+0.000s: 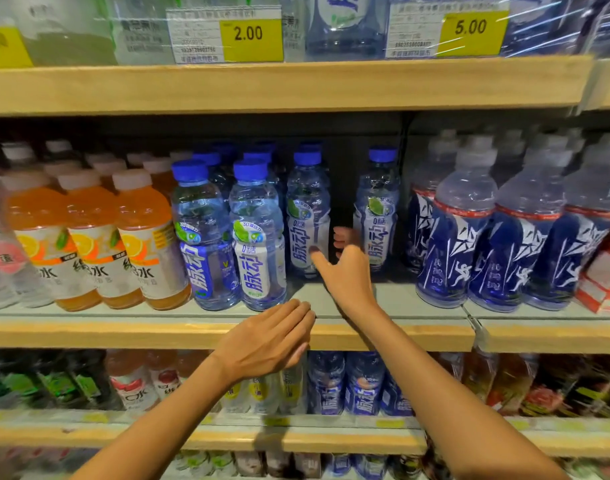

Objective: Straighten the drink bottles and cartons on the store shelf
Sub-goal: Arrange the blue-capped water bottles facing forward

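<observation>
You've got two yellow tags on the upper shelf edge: the left price tag point(251, 34) reads 2.00 and the right price tag point(471, 27) reads 5.00, small print beside both too blurred to read. The blue-capped bottles point(258, 237) carry 脉动 down the label with a 3D badge above, and the lower-shelf bottles point(364, 393) show 脉动 too. The orange drink bottles point(147, 244) show a large 水; the rest is unreadable.

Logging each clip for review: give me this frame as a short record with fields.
shelf: middle shelf; orange drinks left, blue-capped bottles centre
gap: between two set-back blue-capped bottles
right hand: in that gap, thumb against the bottle left of the gap; grip unclear
left hand: open, fingers straight, at the shelf's front edge
</observation>
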Demonstrator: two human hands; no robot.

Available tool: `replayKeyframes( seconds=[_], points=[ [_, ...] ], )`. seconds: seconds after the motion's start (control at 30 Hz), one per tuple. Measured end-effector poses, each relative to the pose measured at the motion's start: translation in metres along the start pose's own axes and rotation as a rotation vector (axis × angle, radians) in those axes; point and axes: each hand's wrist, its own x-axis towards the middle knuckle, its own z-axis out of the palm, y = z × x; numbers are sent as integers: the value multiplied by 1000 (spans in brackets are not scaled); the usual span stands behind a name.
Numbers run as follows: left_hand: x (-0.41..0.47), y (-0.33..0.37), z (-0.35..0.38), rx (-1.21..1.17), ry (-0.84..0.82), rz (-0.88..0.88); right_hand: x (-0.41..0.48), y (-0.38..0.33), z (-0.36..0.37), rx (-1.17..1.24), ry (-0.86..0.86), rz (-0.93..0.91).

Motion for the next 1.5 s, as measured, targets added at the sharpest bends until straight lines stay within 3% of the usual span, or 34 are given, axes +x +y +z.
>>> replayKeyframes(
  seconds=[0.2,0.6,0.8,0.93,1.07,1.17,1.23,1.33,1.4,1.5],
  points=[
    [-5,0,6,44,27,36,40,6,30,38,-60,55],
    [-3,0,2,48,43,16,48,8,46,144,10,49],
    [11,4,-17,-94,-41,-130,20,6,15,133,2,-47],
    [23,10,-33,-187,-186,-246,2,2,-16,53,-28,-49],
    [33,14,-48,-428,-207,-597,-22,-5,-48,155,-73,-30],
    [54,16,-63,-855,40,-985,-46,-11,-65,234,-136,-90],
    [76,12,-79,-1260,239,-1191,-61,-15,-72,300,-171,-102],
    [104,7,-100,-1626,333,-1230,-80,-17,-73,384,-240,-92],
    [117,11,-109,-1660,350,-1160,-89,-19,-70,431,-269,-77],
    [124,22,-117,-1510,408,-1186,-97,-22,-67,457,-271,-98]
  ],
)
